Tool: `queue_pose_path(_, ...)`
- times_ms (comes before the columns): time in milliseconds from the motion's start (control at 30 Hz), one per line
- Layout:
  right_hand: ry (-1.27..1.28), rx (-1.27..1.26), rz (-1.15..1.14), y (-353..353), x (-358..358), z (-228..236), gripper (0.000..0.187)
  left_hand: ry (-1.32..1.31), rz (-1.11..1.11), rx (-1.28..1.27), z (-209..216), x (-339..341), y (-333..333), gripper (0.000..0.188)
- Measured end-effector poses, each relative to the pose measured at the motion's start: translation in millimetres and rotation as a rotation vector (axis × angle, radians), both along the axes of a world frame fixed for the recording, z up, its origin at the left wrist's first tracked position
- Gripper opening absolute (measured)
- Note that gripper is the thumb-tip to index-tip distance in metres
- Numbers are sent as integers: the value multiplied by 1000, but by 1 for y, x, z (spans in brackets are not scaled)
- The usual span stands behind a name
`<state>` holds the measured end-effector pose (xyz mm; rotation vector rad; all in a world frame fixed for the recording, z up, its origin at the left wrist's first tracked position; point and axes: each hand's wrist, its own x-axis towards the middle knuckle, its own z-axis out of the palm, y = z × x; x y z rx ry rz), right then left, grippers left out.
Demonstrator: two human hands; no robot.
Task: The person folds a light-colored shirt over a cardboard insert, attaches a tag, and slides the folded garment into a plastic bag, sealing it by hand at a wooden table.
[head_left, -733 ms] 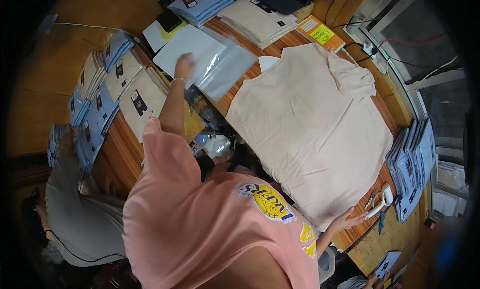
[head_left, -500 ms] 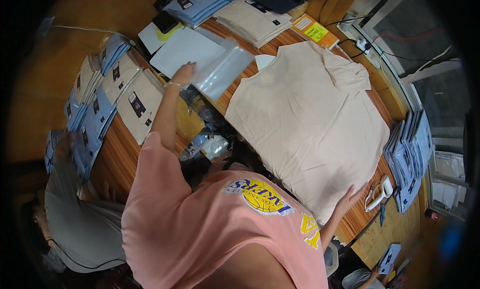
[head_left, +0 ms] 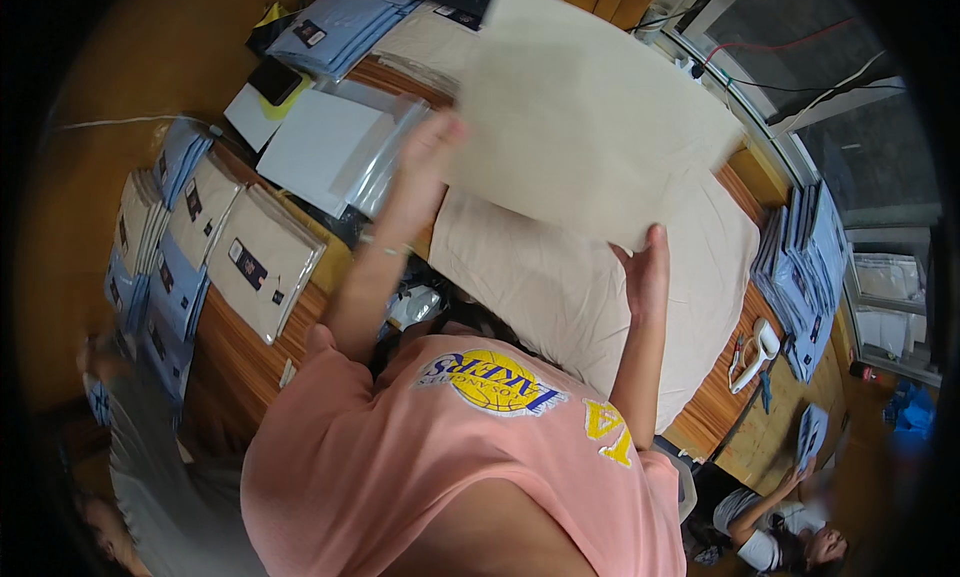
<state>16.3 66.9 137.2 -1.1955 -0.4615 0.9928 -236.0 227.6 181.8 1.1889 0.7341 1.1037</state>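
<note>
Both my hands hold a large cream sheet of card or stiff paper (head_left: 590, 117), raised and tilted over the table. My left hand (head_left: 430, 147), blurred by motion, is closed at its left edge. At the lower edge, my right hand (head_left: 645, 272) pinches it with the thumb up. Beneath the sheet a beige garment (head_left: 525, 267) lies spread on the table, its far part hidden. A stack of white sheets (head_left: 315, 142) and clear plastic bags (head_left: 385, 167) lie to the left of my left hand.
Folded beige packs (head_left: 262, 277) and blue packs (head_left: 335, 27) are piled left and far back. More blue folded garments (head_left: 800, 267) stand at right. A white handheld tool (head_left: 758, 352) lies near the right edge. Co-workers sit at left (head_left: 170, 487) and lower right (head_left: 775, 522).
My left hand has moved right from the white stack. A cream sheet is now up between both hands. My right hand has left the garment's near edge and risen to the sheet.
</note>
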Motion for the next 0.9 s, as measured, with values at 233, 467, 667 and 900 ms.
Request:
queue_pose_path(233, 70, -411, -139, -56, 25, -81, 20, 868, -68, 541, -138, 21, -10, 36)
queue_pose_path(467, 91, -439, 145, -40, 34, -69, 43, 1295, -111, 715, -176, -8, -13, 49)
queue_pose_path(667, -50, -388, 57, -32, 40, -71, 65, 1030, 156, 576, -146, 1, -23, 54)
queue_pose_path(900, -50, -399, 154, 5, 10, -115, 54, 1052, 49, 623, -141, 46, -61, 70)
